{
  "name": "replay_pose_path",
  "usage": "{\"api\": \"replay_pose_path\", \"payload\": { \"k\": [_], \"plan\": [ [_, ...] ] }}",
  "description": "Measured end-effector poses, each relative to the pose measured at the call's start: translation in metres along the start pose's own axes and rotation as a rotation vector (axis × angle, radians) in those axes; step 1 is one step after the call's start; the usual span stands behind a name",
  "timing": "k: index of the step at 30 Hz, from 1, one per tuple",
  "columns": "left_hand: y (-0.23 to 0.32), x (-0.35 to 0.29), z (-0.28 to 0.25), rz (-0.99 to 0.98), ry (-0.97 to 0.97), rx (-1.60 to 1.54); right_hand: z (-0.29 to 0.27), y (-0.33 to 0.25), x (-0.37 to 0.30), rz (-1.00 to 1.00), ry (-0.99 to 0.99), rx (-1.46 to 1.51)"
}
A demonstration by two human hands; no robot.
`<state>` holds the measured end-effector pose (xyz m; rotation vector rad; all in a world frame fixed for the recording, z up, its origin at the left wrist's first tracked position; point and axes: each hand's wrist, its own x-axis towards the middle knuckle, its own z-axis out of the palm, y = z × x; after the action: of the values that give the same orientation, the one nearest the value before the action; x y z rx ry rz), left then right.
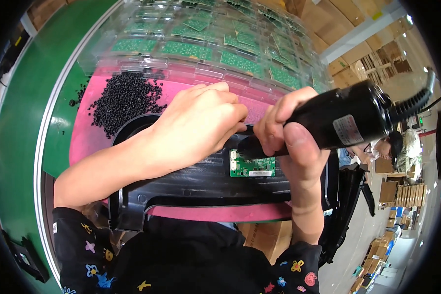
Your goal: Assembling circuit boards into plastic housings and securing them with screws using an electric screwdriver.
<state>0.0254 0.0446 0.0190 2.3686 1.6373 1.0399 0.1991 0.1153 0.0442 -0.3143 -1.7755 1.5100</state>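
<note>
1. Has the right hand [299, 134] clamped round the barrel of a black electric screwdriver [328, 116], with a cable [410, 106] in a ribbed sleeve trailing off to the right; aims the nose leftward over the upper part of a green circuit board [255, 165]; cannot tell of contact between bit and board in the shade there.
2. Holds the left hand [201, 117] over the upper part of a black plastic panel [196, 183], fingers curled together near the screwdriver's nose; cannot tell of anything pinched inside, with the fingertips mostly hidden.
3. Find the circuit board lying in the hollow of the panel, right of the middle, with pale connectors [233, 159] at the left edge and a white label [260, 173] along the near edge; find the panel over a pink mat [85, 144].
4. Judge the board light, stiff and fragile; take hold by the bare edges, clear of connectors and small components; avoid flexing.
5. Judge the panel stiff, fairly light and smooth enough to slide; hold by the raised rim; judge the screwdriver heavier, best gripped round the barrel, allowing for cable drag.
6. See beyond the mat rows of clear plastic bins [201, 67], with green boards inside, some flat, some tilted; see at left a heap of small black screws [125, 100], loose on the mat, in no container.
</note>
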Motion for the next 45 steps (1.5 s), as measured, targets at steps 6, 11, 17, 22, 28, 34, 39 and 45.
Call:
{"api": "replay_pose_path", "payload": {
  "k": [6,11,17,22,28,34,39,45],
  "plan": [
    [-0.001,-0.002,0.004,0.011,-0.034,0.031,0.006,0.004,-0.005,0.002,0.080,0.036],
    [-0.006,-0.004,0.007,0.071,-0.043,0.000,0.012,-0.004,-0.026,-0.115,0.197,0.135],
    [-0.005,0.003,0.005,0.203,-0.196,-0.140,-0.022,-0.027,-0.039,-0.345,0.225,0.487],
    [-0.001,0.007,0.005,0.129,-0.259,-0.321,-0.019,-0.038,-0.041,-0.385,0.217,0.517],
    [0.001,0.006,0.004,0.250,-0.305,-0.249,-0.016,-0.040,-0.044,-0.394,0.206,0.494],
    [-0.002,0.005,0.007,0.276,-0.329,-0.353,-0.016,-0.038,-0.047,-0.425,0.158,0.521],
    [-0.002,0.007,0.001,0.232,-0.342,-0.472,-0.014,-0.037,-0.045,-0.330,0.111,0.473],
    [-0.002,0.008,0.002,0.109,-0.231,-0.237,-0.007,-0.032,-0.043,-0.093,0.094,0.296]
  ]
}}
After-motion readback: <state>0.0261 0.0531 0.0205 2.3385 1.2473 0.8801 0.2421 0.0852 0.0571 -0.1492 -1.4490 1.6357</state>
